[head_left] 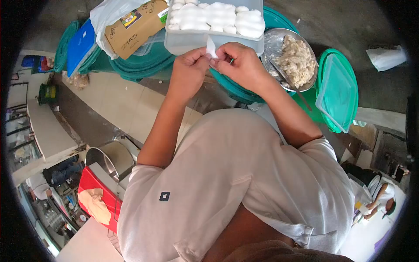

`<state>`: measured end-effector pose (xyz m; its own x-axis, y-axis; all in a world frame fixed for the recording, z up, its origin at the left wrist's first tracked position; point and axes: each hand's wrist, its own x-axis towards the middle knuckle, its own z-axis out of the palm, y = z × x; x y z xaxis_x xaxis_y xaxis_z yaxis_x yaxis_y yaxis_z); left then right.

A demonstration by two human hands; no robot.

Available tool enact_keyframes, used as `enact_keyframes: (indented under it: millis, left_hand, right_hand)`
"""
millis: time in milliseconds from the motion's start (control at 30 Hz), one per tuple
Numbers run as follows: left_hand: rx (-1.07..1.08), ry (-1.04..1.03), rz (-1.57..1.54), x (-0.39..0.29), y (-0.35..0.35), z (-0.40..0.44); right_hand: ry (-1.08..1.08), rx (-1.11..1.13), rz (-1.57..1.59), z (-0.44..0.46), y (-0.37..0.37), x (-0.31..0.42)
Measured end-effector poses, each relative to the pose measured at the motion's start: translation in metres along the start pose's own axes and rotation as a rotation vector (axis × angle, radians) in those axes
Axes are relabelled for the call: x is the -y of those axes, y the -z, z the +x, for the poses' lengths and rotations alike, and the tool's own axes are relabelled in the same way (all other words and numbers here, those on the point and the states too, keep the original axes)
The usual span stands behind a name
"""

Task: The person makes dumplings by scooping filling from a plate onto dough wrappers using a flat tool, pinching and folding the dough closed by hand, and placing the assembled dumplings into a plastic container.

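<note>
In front of me, my left hand (190, 67) and my right hand (240, 63) come together just past the near edge of a translucent plastic tub (214, 38). Fingers of both hands pinch a thin, soft white piece (211, 47), whose pointed end sticks up between them. Rounded, smooth white pieces (214, 16) fill the tub in rows. To the right of my right hand sits a metal bowl (273, 43) holding a pale, lumpy mixture (299, 61), and a long-handled utensil (286, 76) leans across its rim.
A cardboard box (135, 30) in a white plastic bag stands left of the tub, near green lids (142, 63) and a blue lid (81, 46). Another green tub with a clear lid (338, 91) is at right. Other people (386, 196) are in the background on both sides.
</note>
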<state>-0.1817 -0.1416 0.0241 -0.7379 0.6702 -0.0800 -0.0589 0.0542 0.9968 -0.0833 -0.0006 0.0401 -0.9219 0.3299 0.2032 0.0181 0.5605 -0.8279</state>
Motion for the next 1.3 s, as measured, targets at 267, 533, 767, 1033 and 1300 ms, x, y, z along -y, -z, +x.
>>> enact_keyframes:
  millis: [267,533,767,1033,1300]
  left_hand:
    - [0.028,0.014,0.092,0.005,0.000,-0.001]
    - [0.066,0.030,0.107,0.013,0.005,-0.003]
    - [0.061,-0.031,0.165,0.015,0.008,-0.003]
    - [0.002,0.036,0.033,0.007,0.010,-0.001]
    - [0.000,0.108,-0.139,0.016,0.006,0.006]
  right_hand:
    - [0.076,-0.061,-0.005,-0.004,-0.005,-0.017]
    - [0.025,-0.016,-0.011,-0.006,-0.013,-0.025]
    - [-0.130,0.051,0.138,-0.007,-0.016,-0.023]
    - [-0.448,0.047,0.633,0.004,-0.010,-0.041]
    - [-0.537,0.083,0.872,0.002,-0.010,-0.052]
